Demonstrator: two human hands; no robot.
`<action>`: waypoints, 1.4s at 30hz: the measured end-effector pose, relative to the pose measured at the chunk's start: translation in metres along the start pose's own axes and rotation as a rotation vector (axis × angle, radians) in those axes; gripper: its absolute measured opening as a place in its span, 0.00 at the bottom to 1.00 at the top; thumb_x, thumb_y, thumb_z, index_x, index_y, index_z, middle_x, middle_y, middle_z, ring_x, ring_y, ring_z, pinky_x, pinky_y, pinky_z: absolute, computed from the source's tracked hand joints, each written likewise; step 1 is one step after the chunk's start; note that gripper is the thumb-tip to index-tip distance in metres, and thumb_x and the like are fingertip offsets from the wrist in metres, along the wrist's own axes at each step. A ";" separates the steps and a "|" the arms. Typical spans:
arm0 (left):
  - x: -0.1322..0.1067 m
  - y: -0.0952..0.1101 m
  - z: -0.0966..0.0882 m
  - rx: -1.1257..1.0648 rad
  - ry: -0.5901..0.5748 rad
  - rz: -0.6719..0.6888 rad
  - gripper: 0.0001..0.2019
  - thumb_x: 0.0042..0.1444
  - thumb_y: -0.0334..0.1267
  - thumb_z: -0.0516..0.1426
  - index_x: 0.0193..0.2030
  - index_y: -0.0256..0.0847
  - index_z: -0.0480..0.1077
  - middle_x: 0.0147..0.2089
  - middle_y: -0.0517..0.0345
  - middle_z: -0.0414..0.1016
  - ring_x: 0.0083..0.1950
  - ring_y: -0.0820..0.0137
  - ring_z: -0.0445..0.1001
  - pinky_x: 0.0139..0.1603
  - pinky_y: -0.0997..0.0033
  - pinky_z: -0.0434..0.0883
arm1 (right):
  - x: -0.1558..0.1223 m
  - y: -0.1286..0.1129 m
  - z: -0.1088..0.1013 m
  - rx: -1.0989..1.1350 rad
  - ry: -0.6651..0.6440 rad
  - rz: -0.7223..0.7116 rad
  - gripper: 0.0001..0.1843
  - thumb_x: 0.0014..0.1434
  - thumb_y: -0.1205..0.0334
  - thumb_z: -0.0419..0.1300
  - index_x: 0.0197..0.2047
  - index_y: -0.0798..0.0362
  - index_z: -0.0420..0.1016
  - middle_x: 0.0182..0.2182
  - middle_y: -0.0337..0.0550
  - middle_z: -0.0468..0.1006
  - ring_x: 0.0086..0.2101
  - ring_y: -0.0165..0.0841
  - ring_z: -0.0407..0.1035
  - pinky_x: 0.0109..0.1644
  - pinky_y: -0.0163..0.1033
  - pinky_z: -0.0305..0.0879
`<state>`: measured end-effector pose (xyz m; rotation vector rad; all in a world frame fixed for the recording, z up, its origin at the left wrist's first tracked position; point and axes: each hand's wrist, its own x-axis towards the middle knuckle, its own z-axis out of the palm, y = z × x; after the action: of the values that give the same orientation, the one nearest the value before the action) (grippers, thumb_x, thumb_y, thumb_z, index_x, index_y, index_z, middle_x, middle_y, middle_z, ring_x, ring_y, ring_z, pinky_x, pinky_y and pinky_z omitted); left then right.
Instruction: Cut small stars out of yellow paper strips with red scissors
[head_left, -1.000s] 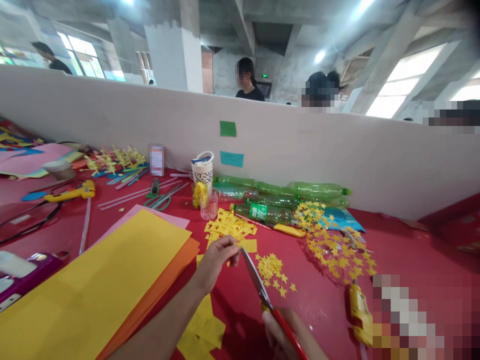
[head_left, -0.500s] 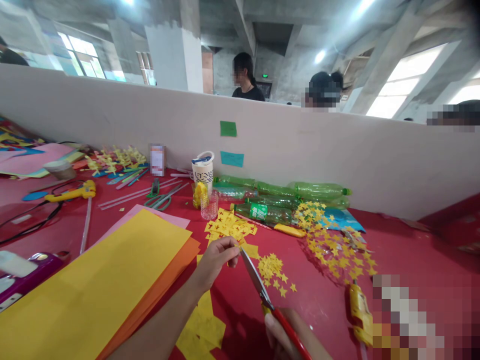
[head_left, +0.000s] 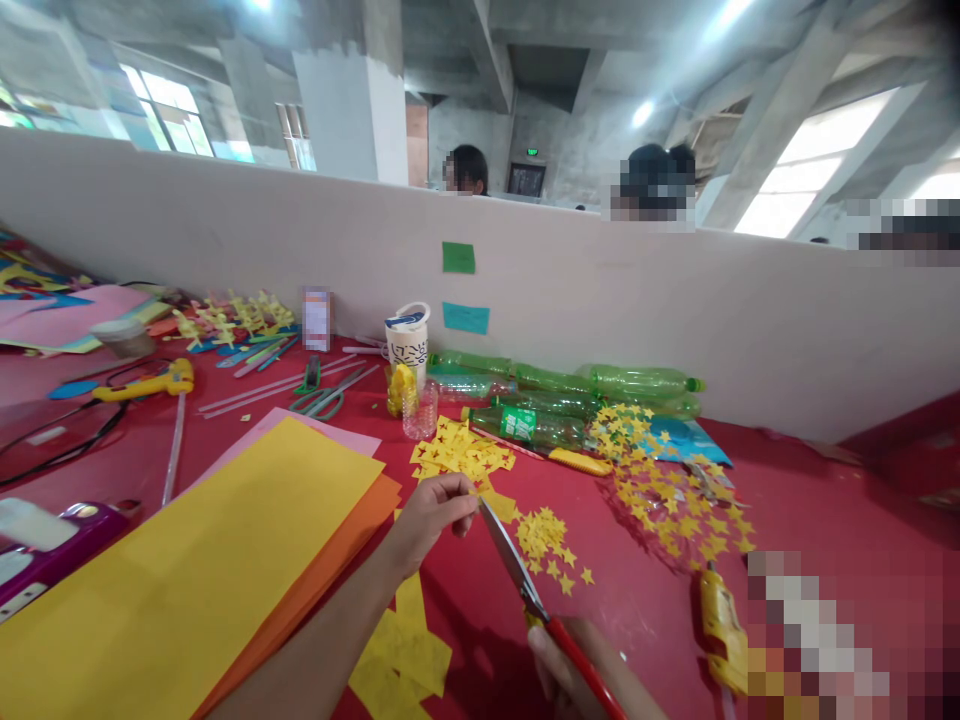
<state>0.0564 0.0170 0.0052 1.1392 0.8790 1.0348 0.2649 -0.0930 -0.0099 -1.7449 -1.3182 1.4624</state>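
The left hand (head_left: 431, 515) pinches a small yellow paper scrap (head_left: 477, 489) at the blades of red-handled steel scissors (head_left: 517, 570), gripped by the right hand (head_left: 555, 668). Cut yellow paper stars (head_left: 546, 540) heap at three o'clock; large yellow sheets (head_left: 187, 580) at nine seem uncut.

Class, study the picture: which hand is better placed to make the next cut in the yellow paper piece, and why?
Right, probably. The right hand grips the red-handled scissors, whose blade tips meet the yellow paper piece that the left hand pinches, so the left is occupied.
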 end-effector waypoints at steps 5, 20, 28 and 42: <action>0.000 0.002 -0.002 0.002 -0.015 -0.002 0.08 0.51 0.34 0.57 0.23 0.37 0.67 0.19 0.64 0.66 0.21 0.77 0.64 0.26 0.77 0.62 | 0.004 0.008 0.002 0.012 -0.026 0.005 0.29 0.48 0.31 0.55 0.27 0.52 0.69 0.18 0.35 0.66 0.23 0.32 0.65 0.28 0.34 0.60; 0.001 0.000 -0.003 0.003 -0.013 0.017 0.08 0.53 0.34 0.55 0.24 0.37 0.68 0.20 0.63 0.67 0.22 0.77 0.64 0.26 0.77 0.62 | 0.013 0.018 0.001 0.009 -0.112 -0.046 0.30 0.50 0.31 0.54 0.30 0.53 0.69 0.18 0.33 0.63 0.22 0.29 0.62 0.26 0.33 0.57; -0.002 0.002 -0.001 0.061 -0.008 0.089 0.10 0.55 0.35 0.54 0.24 0.38 0.67 0.21 0.62 0.66 0.24 0.75 0.63 0.28 0.75 0.63 | 0.008 0.011 0.000 -0.003 -0.099 -0.052 0.32 0.49 0.28 0.52 0.30 0.52 0.67 0.17 0.33 0.63 0.25 0.33 0.65 0.32 0.36 0.61; -0.003 0.010 0.009 0.238 0.034 0.281 0.11 0.55 0.33 0.52 0.21 0.40 0.63 0.29 0.60 0.61 0.34 0.70 0.61 0.38 0.70 0.59 | -0.001 -0.009 -0.004 0.178 -0.259 0.024 0.29 0.52 0.32 0.53 0.28 0.53 0.63 0.16 0.29 0.60 0.16 0.21 0.52 0.19 0.27 0.50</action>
<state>0.0624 0.0122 0.0168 1.4799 0.9031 1.2034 0.2656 -0.0899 -0.0005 -1.5013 -1.2496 1.8090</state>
